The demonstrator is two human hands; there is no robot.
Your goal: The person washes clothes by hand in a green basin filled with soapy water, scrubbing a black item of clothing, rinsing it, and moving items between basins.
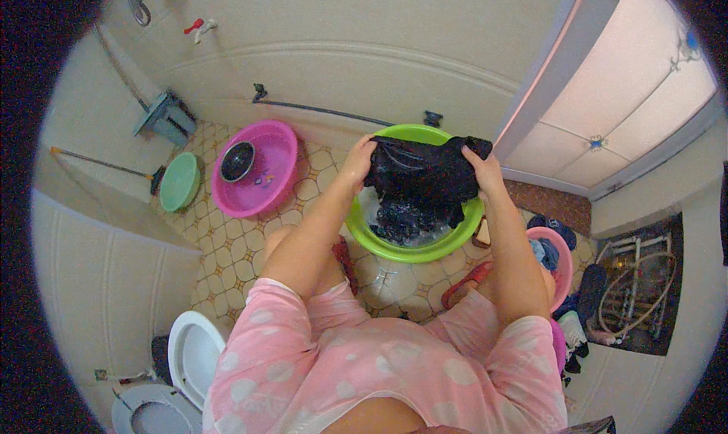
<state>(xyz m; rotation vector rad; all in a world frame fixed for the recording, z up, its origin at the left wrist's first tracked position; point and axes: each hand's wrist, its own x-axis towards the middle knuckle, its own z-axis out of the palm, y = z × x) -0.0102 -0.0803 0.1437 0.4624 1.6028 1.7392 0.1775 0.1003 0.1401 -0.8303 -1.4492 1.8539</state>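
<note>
A wet black cloth garment (424, 169) is stretched between my two hands above a lime green plastic basin (406, 255). My left hand (359, 163) grips its upper left edge, and my right hand (482, 169) grips its upper right side. The garment's lower part hangs into the basin, where foamy water (372, 203) shows around dark fabric. Whether that submerged fabric is all one piece, I cannot tell. Beside the basin's right rim, partly behind my right forearm, a soap bar in a brown dish (482, 232) seems to lie on the floor.
At the left on the tiles are a magenta basin (284, 192) with a dark bowl (237, 162) in it, and a small green basin (180, 182). A pink basin of clothes (563, 263) is by my right leg. A toilet (196, 348) stands at lower left.
</note>
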